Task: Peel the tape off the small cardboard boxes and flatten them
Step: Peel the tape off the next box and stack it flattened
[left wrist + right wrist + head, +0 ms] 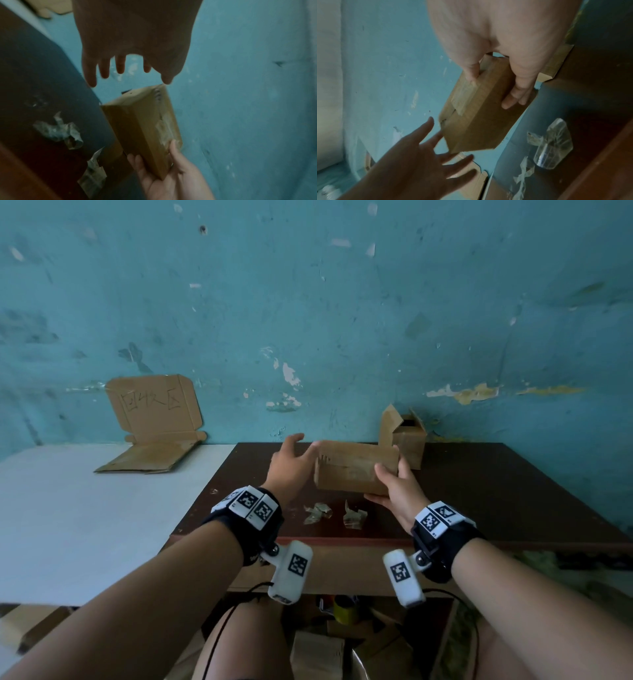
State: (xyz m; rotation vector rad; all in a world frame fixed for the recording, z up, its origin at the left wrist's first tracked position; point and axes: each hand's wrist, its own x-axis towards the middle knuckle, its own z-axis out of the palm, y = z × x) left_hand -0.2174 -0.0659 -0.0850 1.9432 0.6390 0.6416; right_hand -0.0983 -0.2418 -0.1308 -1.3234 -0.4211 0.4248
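A small closed cardboard box hangs above the dark brown table. My right hand grips its right end, thumb on the near face and fingers underneath; the same box carries a strip of clear tape on its top face. My left hand is at the box's left end with fingers spread and straight, holding nothing; in the left wrist view the left hand is just short of the box. Whether its thumb touches the box I cannot tell.
Two crumpled pieces of peeled tape lie on the table below the box. A second small box with open flaps stands at the back by the blue wall. Flattened cardboard lies on the white table at left.
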